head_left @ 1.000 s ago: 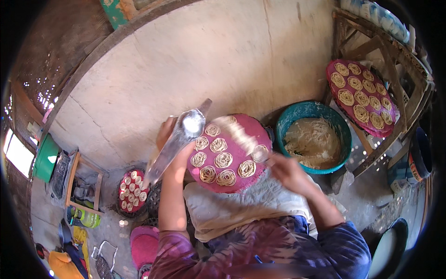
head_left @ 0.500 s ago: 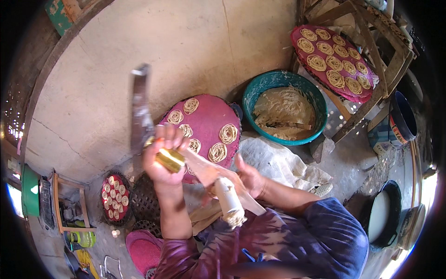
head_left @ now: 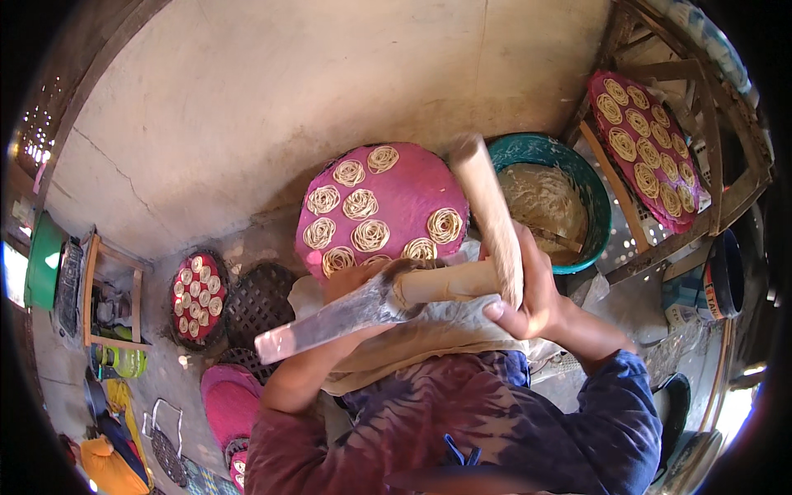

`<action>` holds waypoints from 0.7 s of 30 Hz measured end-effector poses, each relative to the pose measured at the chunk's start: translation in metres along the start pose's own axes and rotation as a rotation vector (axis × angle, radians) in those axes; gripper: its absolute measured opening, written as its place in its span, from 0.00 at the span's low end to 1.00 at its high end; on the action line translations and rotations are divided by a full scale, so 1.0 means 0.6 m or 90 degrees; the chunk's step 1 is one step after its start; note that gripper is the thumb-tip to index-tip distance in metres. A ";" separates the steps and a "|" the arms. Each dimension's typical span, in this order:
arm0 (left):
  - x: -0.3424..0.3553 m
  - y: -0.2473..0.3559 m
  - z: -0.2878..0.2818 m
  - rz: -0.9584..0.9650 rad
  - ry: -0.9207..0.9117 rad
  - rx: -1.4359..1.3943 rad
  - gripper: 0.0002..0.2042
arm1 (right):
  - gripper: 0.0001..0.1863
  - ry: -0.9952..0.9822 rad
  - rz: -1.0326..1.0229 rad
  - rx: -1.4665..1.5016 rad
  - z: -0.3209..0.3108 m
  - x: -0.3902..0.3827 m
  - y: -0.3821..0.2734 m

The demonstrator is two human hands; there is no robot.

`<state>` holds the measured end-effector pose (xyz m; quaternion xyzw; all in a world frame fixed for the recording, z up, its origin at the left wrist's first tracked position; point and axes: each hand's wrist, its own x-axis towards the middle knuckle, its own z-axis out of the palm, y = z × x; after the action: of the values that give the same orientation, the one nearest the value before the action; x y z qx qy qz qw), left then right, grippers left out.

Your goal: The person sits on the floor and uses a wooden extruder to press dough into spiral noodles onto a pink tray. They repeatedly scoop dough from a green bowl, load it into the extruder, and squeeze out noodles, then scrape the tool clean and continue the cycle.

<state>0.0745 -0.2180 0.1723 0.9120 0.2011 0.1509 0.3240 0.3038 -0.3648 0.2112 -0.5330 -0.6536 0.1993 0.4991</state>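
Note:
Between my hands is a wooden hand press for dough strands, with a dark, worn bar (head_left: 330,323) and a pale bar (head_left: 488,210) joined by a short round barrel (head_left: 450,282). My right hand (head_left: 535,285) is wrapped round the pale bar, thumb toward me. My left hand (head_left: 351,279) is at the dark bar, its fingers mostly hidden behind it. Just beyond, a round pink-covered tray (head_left: 421,186) bears several coiled nests of pale strands (head_left: 360,204). The press covers part of its near edge.
Right of the tray stands a teal basin (head_left: 601,194) of pale dough (head_left: 540,194). Another tray of nests (head_left: 648,148) leans by a wooden frame (head_left: 726,186). At left are a small red tray (head_left: 216,285), a dark lattice tray (head_left: 264,305) and a pink round thing (head_left: 231,404).
The two bars, apart at different angles before with a brass cylinder and a white tube showing, are now brought together. My right hand has closed round the pale bar. The view has shifted.

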 end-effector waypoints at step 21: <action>0.104 0.011 -0.069 0.216 0.044 -0.761 0.60 | 0.74 -0.579 0.556 0.963 -0.015 -0.050 0.136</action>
<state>0.1139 -0.1714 0.2165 0.5866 -0.0551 0.3163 0.7435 0.3501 -0.3654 0.1368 -0.1403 -0.2291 0.9179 0.2920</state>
